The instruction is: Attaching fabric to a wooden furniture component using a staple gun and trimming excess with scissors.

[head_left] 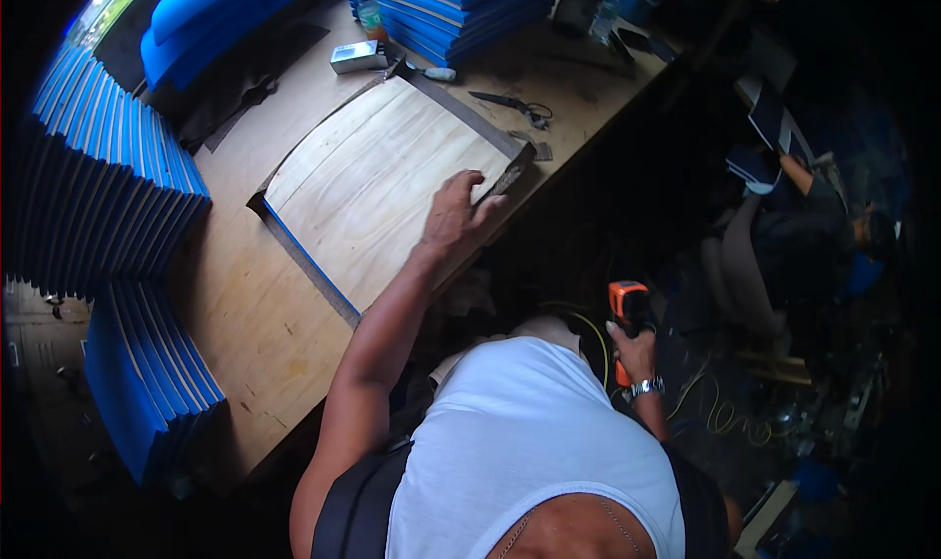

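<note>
One wooden panel point(377, 167) on the bench point(260, 353), one orange-and-black power tool point(629, 302) off to its right.

The left hand point(455, 211) is loosely open on the panel's near right corner, though whether the fingers pinch the brown cloth point(469, 113) is hard to tell; the right hand point(635, 351) is wrapped round the tool's handle, hiding most of it, with the gloom swallowing lots nearby. Two bottles, one with orangey stuff inside point(371, 20), one clear point(604, 20); the small white box's point(359, 57) contents can't be seen. One pair of scissors point(518, 105), three blue-panel stacks point(451, 15), the left one cut off.
</note>
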Motion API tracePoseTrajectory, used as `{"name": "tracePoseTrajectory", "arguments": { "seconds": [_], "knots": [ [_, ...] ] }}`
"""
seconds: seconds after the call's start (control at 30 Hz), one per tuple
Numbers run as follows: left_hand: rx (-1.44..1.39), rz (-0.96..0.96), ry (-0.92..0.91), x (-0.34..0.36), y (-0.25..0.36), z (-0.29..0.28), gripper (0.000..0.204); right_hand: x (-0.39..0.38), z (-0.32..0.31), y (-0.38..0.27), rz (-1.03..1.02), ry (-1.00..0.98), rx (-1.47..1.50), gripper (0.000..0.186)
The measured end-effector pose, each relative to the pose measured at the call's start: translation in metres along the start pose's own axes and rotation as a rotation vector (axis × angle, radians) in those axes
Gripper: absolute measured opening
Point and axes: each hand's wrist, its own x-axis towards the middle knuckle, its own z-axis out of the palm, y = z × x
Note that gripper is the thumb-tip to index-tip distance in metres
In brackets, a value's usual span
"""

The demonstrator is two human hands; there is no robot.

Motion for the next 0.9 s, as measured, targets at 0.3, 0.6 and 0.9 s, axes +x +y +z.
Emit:
{"name": "tracePoseTrajectory", "arguments": {
  "seconds": [0.3,0.6,0.9],
  "knots": [
    [0.245,0.026,-0.151,0.078,0.02,0.079,0.036,0.09,-0.033,-0.006,-0.094,0.0,0.36,0.03],
    [0.49,0.012,-0.319,-0.116,0.048,-0.01,0.025,0.22,-0.074,-0.105,-0.396,-0.242,0.173,0.032],
    [1.066,-1.174,0.776,-0.34,0.01,-0.208,0.021,0.275,-0.054,-0.24,-0.99,-0.195,-0.256,0.055]
  ]
}}
